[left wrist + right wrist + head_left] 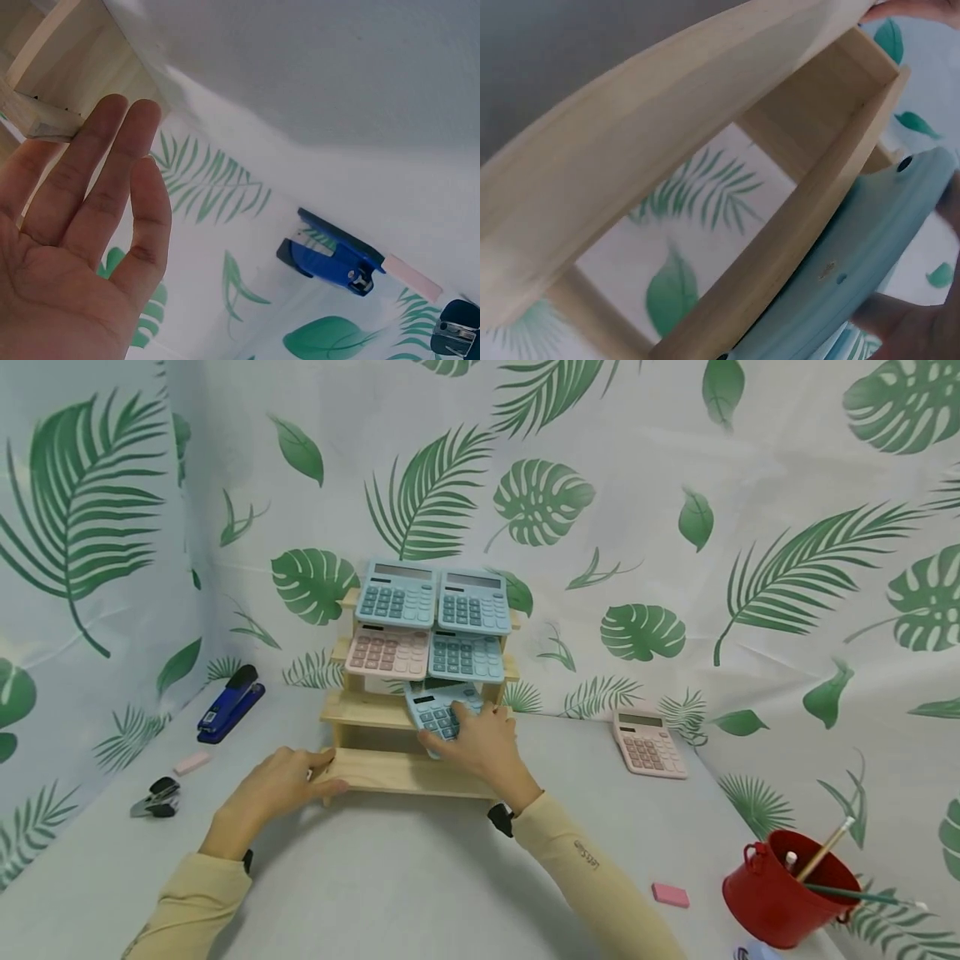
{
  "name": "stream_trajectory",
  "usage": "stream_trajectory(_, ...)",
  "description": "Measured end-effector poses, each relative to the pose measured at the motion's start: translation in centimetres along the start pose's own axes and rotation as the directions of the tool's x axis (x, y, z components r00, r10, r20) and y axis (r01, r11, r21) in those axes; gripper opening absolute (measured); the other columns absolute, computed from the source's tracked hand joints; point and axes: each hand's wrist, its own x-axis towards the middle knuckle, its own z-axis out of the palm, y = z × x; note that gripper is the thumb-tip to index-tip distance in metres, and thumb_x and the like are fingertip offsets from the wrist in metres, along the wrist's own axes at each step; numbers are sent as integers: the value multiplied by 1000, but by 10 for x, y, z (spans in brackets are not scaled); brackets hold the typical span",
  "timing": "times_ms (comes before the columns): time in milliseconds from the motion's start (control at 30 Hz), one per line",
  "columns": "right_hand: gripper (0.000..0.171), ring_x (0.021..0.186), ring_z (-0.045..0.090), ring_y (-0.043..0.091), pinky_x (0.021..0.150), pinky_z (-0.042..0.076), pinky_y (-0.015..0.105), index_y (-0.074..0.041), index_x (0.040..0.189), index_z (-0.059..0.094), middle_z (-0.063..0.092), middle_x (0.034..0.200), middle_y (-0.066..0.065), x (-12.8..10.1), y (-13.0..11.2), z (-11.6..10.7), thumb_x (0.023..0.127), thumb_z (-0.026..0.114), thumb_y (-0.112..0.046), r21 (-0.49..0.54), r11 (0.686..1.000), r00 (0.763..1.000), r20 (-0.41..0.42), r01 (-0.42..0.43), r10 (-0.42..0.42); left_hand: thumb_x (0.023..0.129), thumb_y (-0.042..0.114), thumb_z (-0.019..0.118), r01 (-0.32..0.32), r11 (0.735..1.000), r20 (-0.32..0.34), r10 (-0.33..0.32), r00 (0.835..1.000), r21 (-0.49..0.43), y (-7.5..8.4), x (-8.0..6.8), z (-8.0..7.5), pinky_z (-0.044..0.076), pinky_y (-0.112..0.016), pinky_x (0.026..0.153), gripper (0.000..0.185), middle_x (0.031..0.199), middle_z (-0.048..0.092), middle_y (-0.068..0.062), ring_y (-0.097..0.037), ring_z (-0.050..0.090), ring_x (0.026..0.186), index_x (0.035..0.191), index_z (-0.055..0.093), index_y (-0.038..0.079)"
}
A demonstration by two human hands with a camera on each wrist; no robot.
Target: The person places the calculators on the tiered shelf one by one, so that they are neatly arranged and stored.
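A tiered wooden display rack [408,768] stands near the back wall. My right hand [483,743] holds a light blue calculator [431,718] tilted at the rack's second step from the bottom; in the right wrist view the underside of this calculator [832,270] lies against the step's edge. With thumb and fingers, my left hand [281,785] grips the left end of the lowest step. Two blue calculators [397,593] fill the top step. Below them sit a pink calculator [388,652] and a blue calculator [467,656].
To the left lie a blue stapler [231,703], a pale pink eraser [192,763] and a black staple remover [159,798]. On the right are another pink calculator [649,743], a pink eraser [670,895] and a red bucket [772,893] holding pencils.
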Motion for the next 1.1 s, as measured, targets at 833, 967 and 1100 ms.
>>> stream_trajectory(833,57,120,58,45,104,45,50,-11,142,54,63,125,32,8,-50,19,99,57,-48,-52,957,948,-130,285,-290,88,51,71,-26,999,2,26,1000,24,-2,3,-1,48,-36,66,72,109,70,-33,-18,54,68,138,59,0)
stream_trajectory(967,51,115,58,43,99,46,52,-7,134,58,64,121,25,-2,-19,20,97,62,-42,-12,951,935,-179,308,-305,88,53,71,-17,999,7,17,1000,37,-1,3,0,50,-40,71,73,120,66,-35,-19,55,72,139,58,1)
stream_trajectory(1100,36,108,57,46,94,47,55,-3,116,63,63,110,24,-9,28,22,93,67,-30,5,950,921,-249,312,-301,88,54,70,-5,999,12,5,1000,49,-1,2,1,51,-41,71,74,124,64,-35,-20,56,74,139,58,2)
